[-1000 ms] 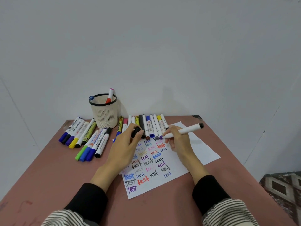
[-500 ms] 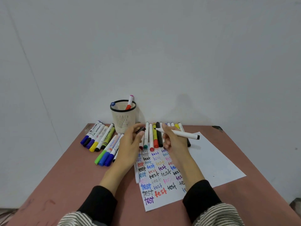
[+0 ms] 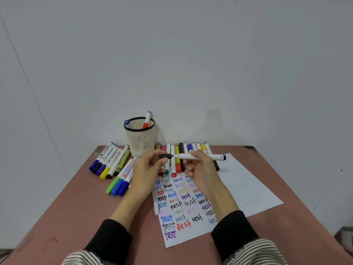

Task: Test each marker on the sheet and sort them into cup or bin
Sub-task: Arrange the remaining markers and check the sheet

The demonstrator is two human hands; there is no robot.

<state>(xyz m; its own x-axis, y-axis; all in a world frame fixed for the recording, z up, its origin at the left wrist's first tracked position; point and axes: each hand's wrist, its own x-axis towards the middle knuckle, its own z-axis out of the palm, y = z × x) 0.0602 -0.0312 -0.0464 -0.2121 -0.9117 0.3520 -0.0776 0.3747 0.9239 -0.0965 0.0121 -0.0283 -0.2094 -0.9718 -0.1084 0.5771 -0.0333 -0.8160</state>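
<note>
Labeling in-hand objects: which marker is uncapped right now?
The white marker in the right hand; its black cap is pinched in the left hand. All others visible are capped.

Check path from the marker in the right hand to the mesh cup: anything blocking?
Nothing visible blocks it. The white marker is held above the table by the right hand; the left hand pinches its black cap at the tip. The mesh cup stands behind and left, mouth open, two markers inside.
</note>
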